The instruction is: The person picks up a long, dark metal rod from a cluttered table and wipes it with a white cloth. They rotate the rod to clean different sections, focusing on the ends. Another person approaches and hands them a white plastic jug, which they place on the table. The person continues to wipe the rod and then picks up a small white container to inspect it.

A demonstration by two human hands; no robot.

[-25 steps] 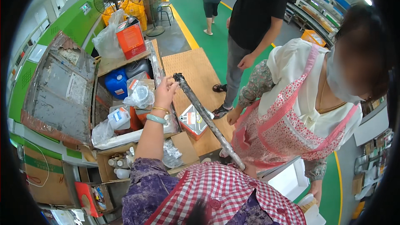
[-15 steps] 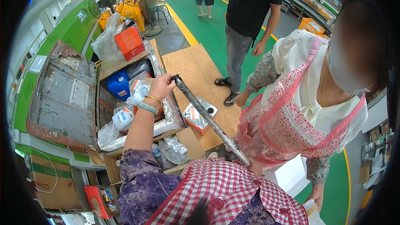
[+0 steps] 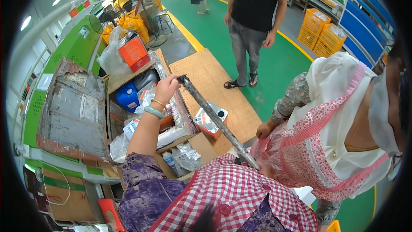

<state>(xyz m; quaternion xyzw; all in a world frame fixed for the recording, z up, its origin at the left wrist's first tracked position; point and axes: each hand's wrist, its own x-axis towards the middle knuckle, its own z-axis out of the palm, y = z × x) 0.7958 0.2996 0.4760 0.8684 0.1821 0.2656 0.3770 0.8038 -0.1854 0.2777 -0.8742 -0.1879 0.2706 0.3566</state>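
Left-hand grip [image 3: 166, 89] pinches the black, ragged upper end of one long pole [image 3: 225, 131], rough, grey and mottled, which slants across the person's front to the right-hand grip [image 3: 265, 171], mostly hidden, so I cannot tell how its fingers close. Two smooth bangles [image 3: 153, 112] circle the left wrist: one thin gold, one thicker pale green. Beneath the pole, one square, orange-sided tin [image 3: 202, 119] stands on a patterned wooden board [image 3: 227, 90]. To the left, one open chest [image 3: 187, 118] with a scuffed grey lid [image 3: 73, 107] holds one blue plastic jug [image 3: 127, 96] among crinkled clear bags [image 3: 146, 98]. Two slatted yellow crates [image 3: 329, 41] stand farther off.
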